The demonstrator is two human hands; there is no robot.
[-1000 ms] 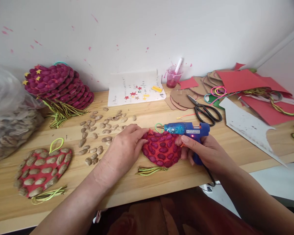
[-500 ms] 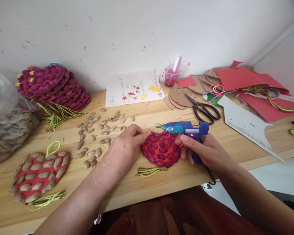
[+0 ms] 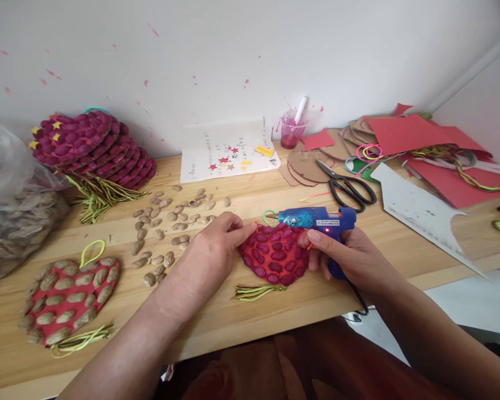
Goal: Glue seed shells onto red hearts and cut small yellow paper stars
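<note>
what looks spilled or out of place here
Pink splatters stray across the wall, some around the streaked cup, as if its contents splashed. A ragged white scrap seems to jut over the table's front edge.

The right fingers (image 3: 325, 243) hold a blue glue gun (image 3: 302, 217).

L hand (image 3: 214, 244) & R hand (image 3: 350, 253) are bare, & so are both arms (image 3: 150, 328) as far up as they show. Below the front edge of the table (image 3: 220, 322), the clothes (image 3: 250, 369) are dk reddish-brown w/ a few lighter, blurry patches.
</note>
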